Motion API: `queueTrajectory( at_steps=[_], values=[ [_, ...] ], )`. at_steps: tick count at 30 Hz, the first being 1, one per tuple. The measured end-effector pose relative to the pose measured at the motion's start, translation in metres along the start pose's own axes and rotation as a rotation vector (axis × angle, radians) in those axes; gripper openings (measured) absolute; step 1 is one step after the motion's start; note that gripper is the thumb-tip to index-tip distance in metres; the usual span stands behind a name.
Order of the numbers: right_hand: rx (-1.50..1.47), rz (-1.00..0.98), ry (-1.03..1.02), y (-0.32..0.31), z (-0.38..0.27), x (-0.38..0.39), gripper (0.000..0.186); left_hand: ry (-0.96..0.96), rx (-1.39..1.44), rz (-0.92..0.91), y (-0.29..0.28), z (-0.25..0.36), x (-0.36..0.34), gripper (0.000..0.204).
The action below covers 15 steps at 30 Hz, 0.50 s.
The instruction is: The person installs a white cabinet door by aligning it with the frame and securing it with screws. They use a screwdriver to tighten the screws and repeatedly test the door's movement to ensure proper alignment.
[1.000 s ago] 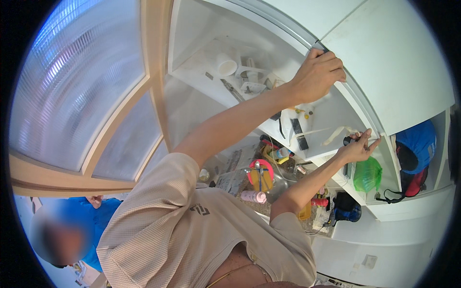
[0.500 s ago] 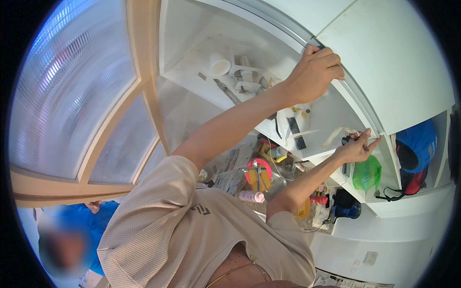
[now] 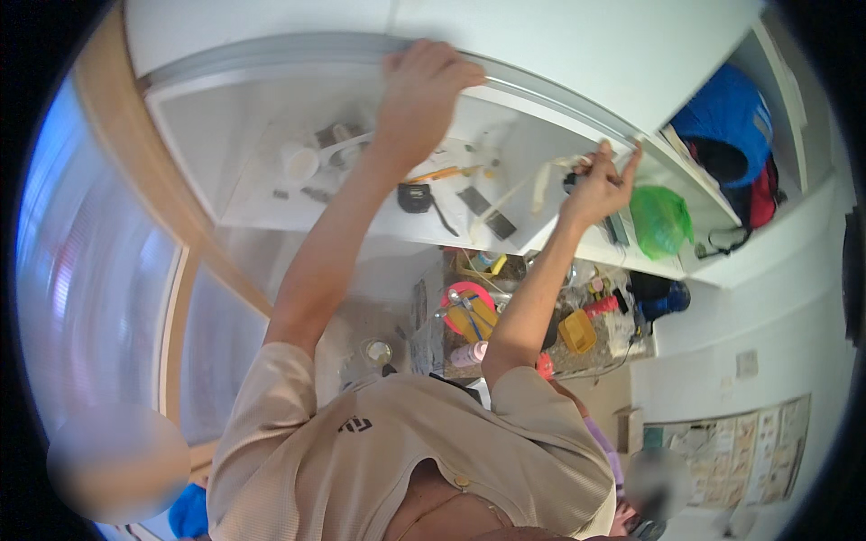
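Raised to a grey metal rail (image 3: 298, 50) along the cabinet's front edge, my left hand (image 3: 419, 108) is slightly blurred, its fingers curled over the rail. Farther right, my right hand (image 3: 600, 185) reaches up to the rail's other end with thumb and a finger stretched out. Its remaining fingers curl round a small dark object (image 3: 570, 183), mostly hidden. A thin cream strip (image 3: 541, 194) hangs in loops beside that hand; whether the hand grips it is unclear. Below my hands lie a black tape measure (image 3: 415, 198), an orange knife-like tool (image 3: 442, 174) and a dark flat bar (image 3: 487, 213) on the white shelf (image 3: 262, 203).
A green plastic bag (image 3: 661, 221) and a blue bag (image 3: 731, 122) occupy compartments at right. The counter (image 3: 532, 361) below carries a pink round tray (image 3: 471, 293), a yellow container (image 3: 577, 332) and clutter. Ribbed glass doors (image 3: 108, 279) stand left; other people are near the lower edge.
The view has turned and shifted, bringing the whole shelf into sight. My left hand appears farther left along the rail from my right hand, which stays near the rail's right end.
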State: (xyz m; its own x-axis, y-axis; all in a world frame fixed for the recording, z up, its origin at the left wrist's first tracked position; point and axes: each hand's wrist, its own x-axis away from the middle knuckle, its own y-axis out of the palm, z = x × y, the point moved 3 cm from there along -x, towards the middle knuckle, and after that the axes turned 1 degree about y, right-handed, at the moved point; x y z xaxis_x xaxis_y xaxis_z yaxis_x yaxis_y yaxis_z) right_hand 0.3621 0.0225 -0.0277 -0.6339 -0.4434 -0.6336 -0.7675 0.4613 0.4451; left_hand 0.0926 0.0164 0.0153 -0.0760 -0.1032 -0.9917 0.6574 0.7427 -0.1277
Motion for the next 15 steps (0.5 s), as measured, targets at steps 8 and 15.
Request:
queueTrajectory(
  at_steps=[8,15],
  values=[
    [-0.081,-0.100,0.094,-0.001,-0.013,-0.004,0.055,0.019,0.051,-0.046,-0.005,-0.005,-0.005,0.014],
    [-0.083,-0.100,0.088,-0.010,-0.001,-0.011,0.055,0.076,0.013,0.003,-0.007,0.004,-0.008,0.014]
  ],
)
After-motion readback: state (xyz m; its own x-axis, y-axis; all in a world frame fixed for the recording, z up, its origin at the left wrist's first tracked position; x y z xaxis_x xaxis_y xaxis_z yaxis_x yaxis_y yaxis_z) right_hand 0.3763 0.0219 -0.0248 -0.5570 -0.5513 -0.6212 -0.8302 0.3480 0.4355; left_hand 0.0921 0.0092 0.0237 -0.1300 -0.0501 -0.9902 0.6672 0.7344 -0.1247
